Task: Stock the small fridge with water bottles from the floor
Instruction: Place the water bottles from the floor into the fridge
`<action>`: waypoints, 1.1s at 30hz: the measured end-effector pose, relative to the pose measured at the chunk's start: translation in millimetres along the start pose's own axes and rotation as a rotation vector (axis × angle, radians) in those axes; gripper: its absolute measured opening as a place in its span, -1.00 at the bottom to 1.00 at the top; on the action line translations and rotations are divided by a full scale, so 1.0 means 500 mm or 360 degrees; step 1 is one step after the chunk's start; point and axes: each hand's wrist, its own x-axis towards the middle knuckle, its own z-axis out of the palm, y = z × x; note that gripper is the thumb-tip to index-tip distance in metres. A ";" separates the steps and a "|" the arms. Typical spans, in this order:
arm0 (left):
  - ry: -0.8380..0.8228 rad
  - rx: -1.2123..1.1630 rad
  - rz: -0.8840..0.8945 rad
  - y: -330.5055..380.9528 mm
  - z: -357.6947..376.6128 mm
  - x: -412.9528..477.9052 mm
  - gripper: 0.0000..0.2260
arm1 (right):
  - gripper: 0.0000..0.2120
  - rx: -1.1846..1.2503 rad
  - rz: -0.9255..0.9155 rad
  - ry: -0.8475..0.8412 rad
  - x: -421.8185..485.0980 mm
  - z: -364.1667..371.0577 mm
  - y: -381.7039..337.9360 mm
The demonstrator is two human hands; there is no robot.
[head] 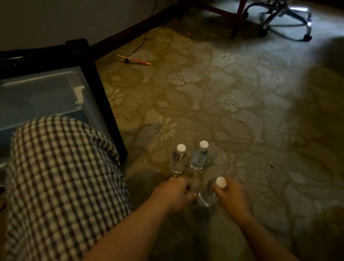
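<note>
My knee in checked cloth fills the foreground, the open fridge just behind it. Patterned carpet runs soft and flat. Beside the knee, my right hand has its fingers closed round the neck of a capped bottle, tilted. My left hand is curled low; grip unclear. Two more bottles stand upright just beyond it. Clear thin plastic, full so weighty, smooth; neck under the white cap holds best.
</note>
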 end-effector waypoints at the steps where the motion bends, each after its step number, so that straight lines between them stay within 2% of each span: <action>1: -0.0011 0.0000 -0.0016 0.000 0.000 -0.001 -0.71 | -0.89 0.0062 -0.0066 0.0053 -0.013 -0.012 -0.013; 4: -0.0103 -0.0123 -0.0027 -0.002 0.001 -0.002 -0.60 | -0.86 0.0253 -0.0251 0.0154 -0.048 -0.049 -0.069; 7: -0.0143 -0.0462 0.0067 -0.004 0.004 -0.004 -0.42 | -0.85 0.0332 -0.0463 0.0185 -0.073 -0.090 -0.143; 9: -0.0048 -0.0634 0.0206 0.000 0.008 -0.009 -0.35 | -0.83 0.0391 -0.0633 0.0212 -0.084 -0.117 -0.196; 12: 0.0173 -0.0880 0.0351 0.012 -0.003 -0.026 -0.37 | -0.87 0.0483 -0.0824 0.0197 -0.094 -0.151 -0.272; 14: 0.0354 -0.0964 0.0449 0.020 -0.032 -0.043 -0.44 | -0.73 0.0483 -0.0980 0.0181 -0.101 -0.171 -0.317; 18: 0.0648 -0.1001 0.0604 0.025 -0.112 -0.089 -0.55 | -0.78 0.0394 -0.1193 0.0126 -0.106 -0.209 -0.418; 23: 0.0956 -0.0966 0.0684 0.009 -0.222 -0.162 -0.55 | -0.64 0.0231 -0.1510 0.0149 -0.116 -0.229 -0.560; 30: 0.1301 -0.0856 0.0686 -0.053 -0.378 -0.290 -0.59 | -0.67 0.0264 -0.1877 0.0103 -0.164 -0.207 -0.760; 33: 0.1428 -0.0740 0.0624 -0.094 -0.431 -0.349 -0.61 | -0.69 0.0290 -0.2015 0.0003 -0.187 -0.179 -0.836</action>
